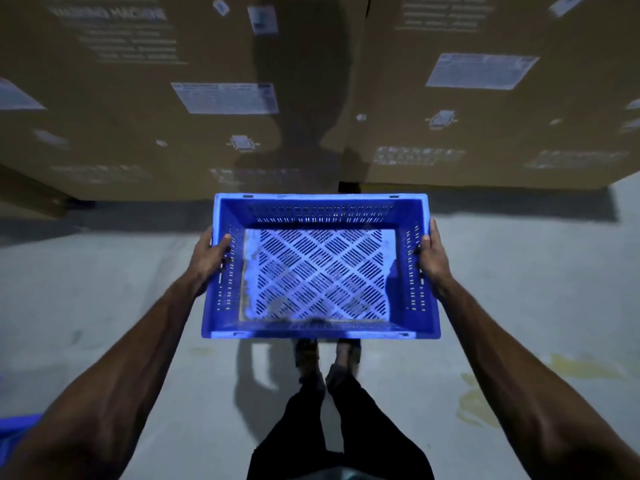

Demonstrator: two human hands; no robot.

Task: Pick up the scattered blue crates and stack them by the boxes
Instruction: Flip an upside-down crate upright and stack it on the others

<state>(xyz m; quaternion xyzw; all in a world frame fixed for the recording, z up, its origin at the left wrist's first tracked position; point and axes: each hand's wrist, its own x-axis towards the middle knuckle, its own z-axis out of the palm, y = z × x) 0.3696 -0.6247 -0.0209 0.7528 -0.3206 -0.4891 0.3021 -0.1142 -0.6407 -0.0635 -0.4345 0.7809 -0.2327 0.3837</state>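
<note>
Item: empty blue perforated plastic crate (320,268), held level above the grey concrete floor (519,271), just short of the tall brown cardboard boxes (138,116). Grip: left hand (207,259) and right hand (433,258) clasp opposite short walls, thumbs over the rim. Handling advice: keep it level, lower squarely near the boxes.

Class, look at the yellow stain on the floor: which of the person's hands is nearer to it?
Right. The right hand grips the blue crate on the side above the yellow stain; the left hand holds the opposite side, farther away.
</note>
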